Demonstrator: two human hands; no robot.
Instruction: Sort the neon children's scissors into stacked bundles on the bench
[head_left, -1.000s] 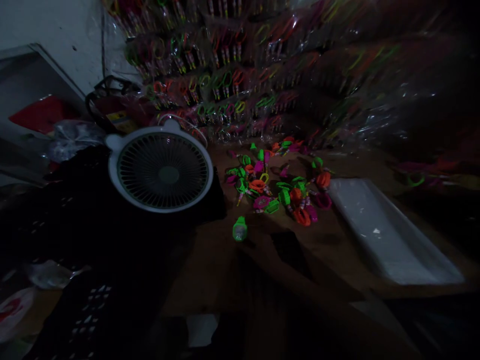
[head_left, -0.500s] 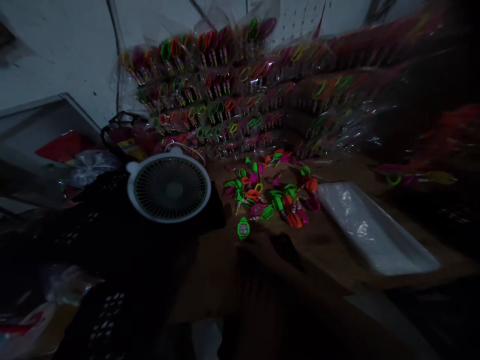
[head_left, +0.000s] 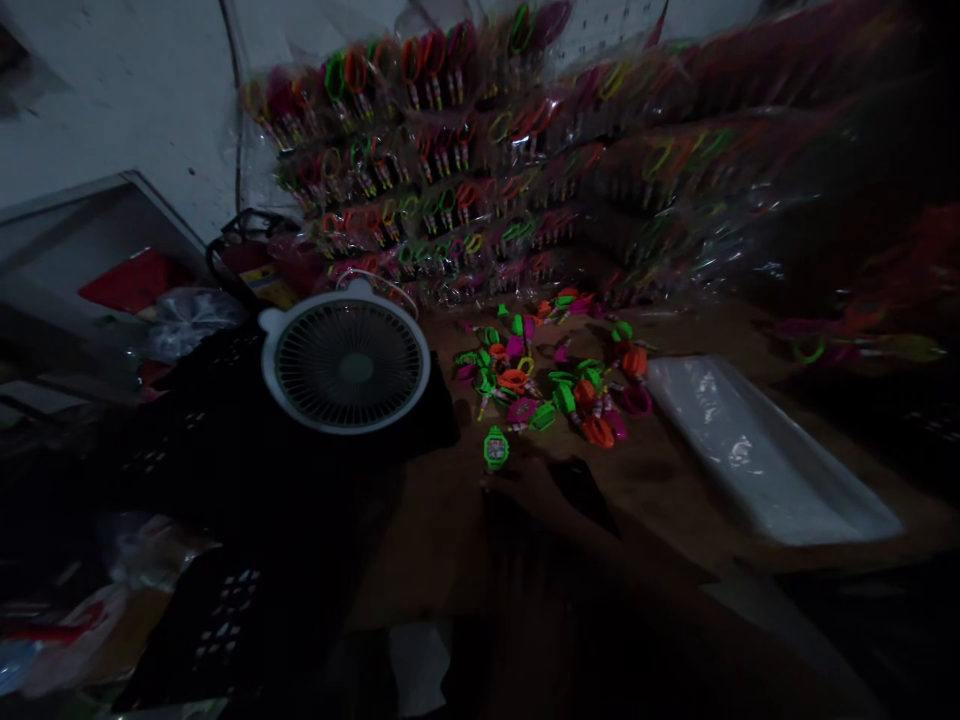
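A bright green toy watch (head_left: 496, 449) faces up at the fingertips of my right hand (head_left: 534, 490), which reaches in from the lower right. Its fingers look closed on the watch's near strap end, though the dark blurs the contact. My left hand (head_left: 525, 580) is lower and very dim, its fingers seemingly stretched out side by side with nothing visible in them. Beyond the watch lies a loose pile of green, orange and pink toy watches (head_left: 543, 416) on the brown tabletop (head_left: 420, 540). A dark flat object (head_left: 581, 485) lies beside my right hand.
A round white fan (head_left: 352, 365) stands on black cloth at the left. Clear plastic packs of colourful watches (head_left: 442, 150) are stacked along the back. A stack of clear plastic bags (head_left: 750, 450) lies at the right. More bagged items (head_left: 127, 610) sit at lower left.
The whole view has shifted slightly, so things appear a little to the right and higher. The watch, pile and hands keep nearly the same places relative to each other.
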